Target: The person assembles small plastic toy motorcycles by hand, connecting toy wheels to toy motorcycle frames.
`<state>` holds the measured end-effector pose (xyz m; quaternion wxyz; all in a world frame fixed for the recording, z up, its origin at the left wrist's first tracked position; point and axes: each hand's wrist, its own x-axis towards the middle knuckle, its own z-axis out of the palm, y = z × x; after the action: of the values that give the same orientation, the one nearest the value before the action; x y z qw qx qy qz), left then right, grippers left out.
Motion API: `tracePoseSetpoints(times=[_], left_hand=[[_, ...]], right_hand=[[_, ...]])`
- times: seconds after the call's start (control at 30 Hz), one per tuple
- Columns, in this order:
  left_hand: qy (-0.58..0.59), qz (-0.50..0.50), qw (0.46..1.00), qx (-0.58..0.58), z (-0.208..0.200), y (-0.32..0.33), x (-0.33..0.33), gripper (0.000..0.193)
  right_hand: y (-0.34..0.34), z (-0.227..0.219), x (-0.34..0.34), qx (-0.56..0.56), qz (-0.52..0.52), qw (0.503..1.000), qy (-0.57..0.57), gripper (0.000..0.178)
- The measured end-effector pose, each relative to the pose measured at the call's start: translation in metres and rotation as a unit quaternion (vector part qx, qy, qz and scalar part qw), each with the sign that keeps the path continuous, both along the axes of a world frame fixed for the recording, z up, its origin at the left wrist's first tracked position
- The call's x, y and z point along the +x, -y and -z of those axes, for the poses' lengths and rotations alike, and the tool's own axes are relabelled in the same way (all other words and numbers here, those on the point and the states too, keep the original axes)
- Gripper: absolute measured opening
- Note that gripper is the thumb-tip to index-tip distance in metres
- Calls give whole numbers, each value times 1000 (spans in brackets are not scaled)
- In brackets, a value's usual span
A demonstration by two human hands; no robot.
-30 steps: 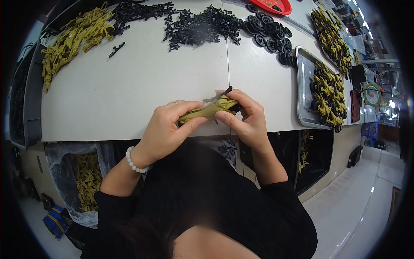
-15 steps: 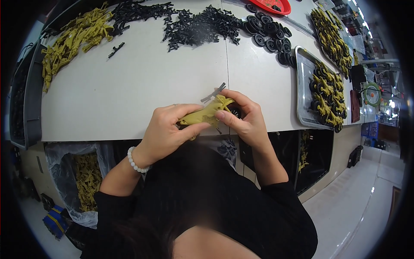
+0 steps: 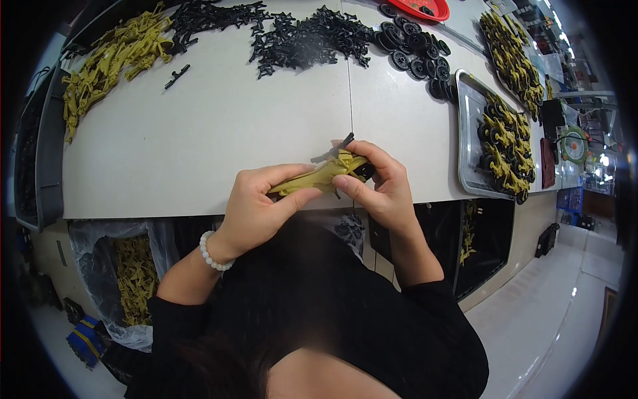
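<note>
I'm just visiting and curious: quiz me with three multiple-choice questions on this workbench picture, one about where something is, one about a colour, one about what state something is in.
1. Where does the metal tray lie?
A. To the person's right on the table
B. On the floor
C. To the person's far left

2. What colour is the plastic part held in both hands?
A. Red
B. Olive yellow
C. White

3. How is that part held?
A. Lying loose on the table
B. Hanging from a hook
C. Gripped by the left hand and the right hand above the table edge

Answers:
1. A, the tray sits at the right side of the white table, filled with yellow-and-black pieces.
2. B, it matches the olive yellow pile at the far left.
3. C, fingers of both hands close around it.
</note>
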<state>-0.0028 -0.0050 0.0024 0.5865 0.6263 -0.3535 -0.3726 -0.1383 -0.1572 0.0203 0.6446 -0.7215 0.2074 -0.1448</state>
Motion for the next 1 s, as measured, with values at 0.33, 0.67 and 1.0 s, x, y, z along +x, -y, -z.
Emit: tracePoseSetpoints(times=[0.33, 0.67, 1.0], left_hand=[[221, 42, 973, -55, -5, -2, 0, 42], [131, 40, 990, -34, -9, -2, -2, 35], [141, -10, 989, -30, 5, 1, -6, 26]], right_hand=[[-1, 0, -4, -7, 3, 1000, -4, 33], [-5, -2, -6, 16, 3, 1000, -8, 28], [-4, -2, 3, -86, 5, 996, 7, 22]])
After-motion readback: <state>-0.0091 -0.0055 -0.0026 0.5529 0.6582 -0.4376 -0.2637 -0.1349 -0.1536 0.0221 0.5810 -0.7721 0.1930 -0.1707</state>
